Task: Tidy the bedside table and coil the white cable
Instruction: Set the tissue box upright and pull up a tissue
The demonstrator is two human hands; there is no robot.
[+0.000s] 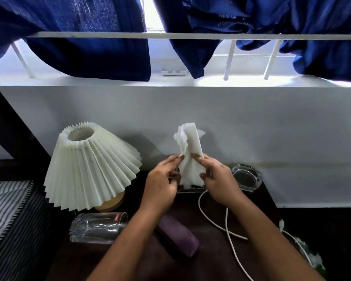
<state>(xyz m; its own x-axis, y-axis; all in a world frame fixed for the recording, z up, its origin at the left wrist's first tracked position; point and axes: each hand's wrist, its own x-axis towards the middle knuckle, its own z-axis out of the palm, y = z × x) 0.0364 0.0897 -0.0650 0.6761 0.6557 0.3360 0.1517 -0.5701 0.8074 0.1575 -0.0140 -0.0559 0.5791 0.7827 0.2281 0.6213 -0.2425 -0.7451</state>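
A white tissue (189, 153) stands up out of a tissue box (193, 188) at the back of the dark bedside table (211, 250). My left hand (162, 182) pinches the tissue's left side and my right hand (219, 179) pinches its right side. The box is mostly hidden behind my hands. A white cable (229, 234) loops loosely across the table from the box toward the front right, with its plug end (281, 225) at the right edge.
A pleated cream lamp (89, 169) leans at the left. A clear glass (97, 228) lies on its side in front of it. A purple case (178, 238) lies under my left forearm. A glass ashtray (246, 177) sits back right. Crumpled tissues (310, 256) lie past the right edge.
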